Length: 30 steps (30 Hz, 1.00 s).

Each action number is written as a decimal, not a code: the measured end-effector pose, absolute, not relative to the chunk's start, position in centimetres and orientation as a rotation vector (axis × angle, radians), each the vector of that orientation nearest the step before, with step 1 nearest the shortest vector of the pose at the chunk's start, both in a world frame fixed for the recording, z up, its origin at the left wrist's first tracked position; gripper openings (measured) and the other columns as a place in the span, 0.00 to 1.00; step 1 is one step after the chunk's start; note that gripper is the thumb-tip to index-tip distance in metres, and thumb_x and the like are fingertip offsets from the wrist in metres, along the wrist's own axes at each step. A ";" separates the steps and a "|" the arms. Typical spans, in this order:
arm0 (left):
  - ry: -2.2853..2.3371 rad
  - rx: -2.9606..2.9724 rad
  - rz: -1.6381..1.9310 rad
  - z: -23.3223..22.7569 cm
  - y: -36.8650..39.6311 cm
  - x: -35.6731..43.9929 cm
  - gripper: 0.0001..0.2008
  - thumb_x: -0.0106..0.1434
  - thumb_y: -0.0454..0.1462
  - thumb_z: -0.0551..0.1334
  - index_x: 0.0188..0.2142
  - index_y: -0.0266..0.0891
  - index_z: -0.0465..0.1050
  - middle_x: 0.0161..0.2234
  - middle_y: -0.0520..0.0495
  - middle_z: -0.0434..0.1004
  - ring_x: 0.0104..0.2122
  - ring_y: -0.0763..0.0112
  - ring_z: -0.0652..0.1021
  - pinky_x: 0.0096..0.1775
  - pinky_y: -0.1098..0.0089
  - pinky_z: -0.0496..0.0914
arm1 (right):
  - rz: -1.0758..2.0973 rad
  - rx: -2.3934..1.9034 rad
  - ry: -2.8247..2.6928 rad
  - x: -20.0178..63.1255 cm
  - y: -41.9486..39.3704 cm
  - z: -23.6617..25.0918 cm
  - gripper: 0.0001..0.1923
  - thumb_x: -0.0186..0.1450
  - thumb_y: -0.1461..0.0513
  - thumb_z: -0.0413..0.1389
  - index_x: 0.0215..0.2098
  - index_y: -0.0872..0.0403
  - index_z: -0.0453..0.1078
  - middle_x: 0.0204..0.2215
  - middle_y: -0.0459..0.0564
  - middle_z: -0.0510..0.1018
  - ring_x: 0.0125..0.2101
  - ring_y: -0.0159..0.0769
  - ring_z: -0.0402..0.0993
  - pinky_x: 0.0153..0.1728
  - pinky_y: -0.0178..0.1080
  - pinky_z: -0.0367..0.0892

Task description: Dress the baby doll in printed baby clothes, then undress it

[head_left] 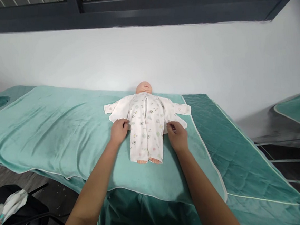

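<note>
A baby doll (144, 87) lies on its back on a light green blanket (62, 126), head toward the wall and feet toward me. It wears a white baby shirt (122, 107) with sleeves spread to both sides. Printed white baby pants (138, 127) cover its front from chest to ankles; the feet peek out below. My left hand (119, 131) is closed at the cloth edge on the doll's left-hand side in view. On the opposite side my right hand (177, 135) pinches the cloth edge near the shirt's hem. Exactly which layer each hand grips is hard to see.
Under the blanket is a darker green quilted bed cover (236, 154). Behind the bed rises a white wall (83, 58) below a dark window frame (157, 11). At lower left stands a black chair (36, 218) with a white printed cloth (12, 208) on it.
</note>
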<state>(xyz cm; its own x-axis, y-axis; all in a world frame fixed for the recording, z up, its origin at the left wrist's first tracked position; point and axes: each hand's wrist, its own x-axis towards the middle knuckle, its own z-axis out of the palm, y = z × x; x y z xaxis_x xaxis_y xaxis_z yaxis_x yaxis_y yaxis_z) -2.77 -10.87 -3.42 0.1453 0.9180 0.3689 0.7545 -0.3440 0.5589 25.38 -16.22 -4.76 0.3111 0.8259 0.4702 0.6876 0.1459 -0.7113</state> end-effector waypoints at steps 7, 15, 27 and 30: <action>2.263 2.049 0.838 -3.2 -9.3 -5.4 0.12 0.66 0.37 0.56 0.47 0.40 0.74 0.48 0.36 0.76 0.51 0.48 0.72 0.49 0.53 0.67 | -0.136 -1.919 -1.344 33.2 -14.0 -5.9 0.10 0.62 0.59 0.52 0.38 0.56 0.70 0.39 0.62 0.75 0.45 0.52 0.69 0.49 0.53 0.64; 2.545 1.879 0.866 -3.6 -8.9 -5.4 0.20 0.65 0.48 0.59 0.48 0.35 0.71 0.54 0.30 0.71 0.56 0.42 0.69 0.53 0.48 0.65 | -0.071 -2.284 -1.327 34.4 -13.9 -5.4 0.23 0.63 0.44 0.55 0.39 0.55 0.72 0.35 0.60 0.77 0.37 0.51 0.74 0.39 0.49 0.66; 2.286 1.911 0.921 -2.9 -9.3 -6.1 0.08 0.68 0.40 0.56 0.37 0.39 0.70 0.52 0.34 0.72 0.52 0.50 0.68 0.51 0.50 0.61 | 0.156 -1.411 -1.612 25.3 -13.6 2.2 0.14 0.69 0.52 0.52 0.44 0.51 0.71 0.44 0.53 0.80 0.42 0.41 0.76 0.45 0.43 0.70; 2.252 1.900 0.934 -2.7 -9.6 -6.1 0.07 0.68 0.39 0.55 0.35 0.39 0.66 0.48 0.36 0.74 0.50 0.52 0.68 0.50 0.52 0.60 | 0.090 -1.244 -2.066 22.3 -15.2 3.6 0.09 0.70 0.57 0.52 0.39 0.50 0.73 0.45 0.53 0.81 0.47 0.45 0.76 0.49 0.48 0.69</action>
<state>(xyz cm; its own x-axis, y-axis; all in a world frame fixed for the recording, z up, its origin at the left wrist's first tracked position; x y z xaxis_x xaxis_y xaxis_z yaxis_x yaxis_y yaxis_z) -6.05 -9.57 -2.73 -0.2436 0.9105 0.3342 0.8797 0.0623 0.4715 22.28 -15.22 3.61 -0.2820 0.7954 0.5364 0.7458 0.5335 -0.3989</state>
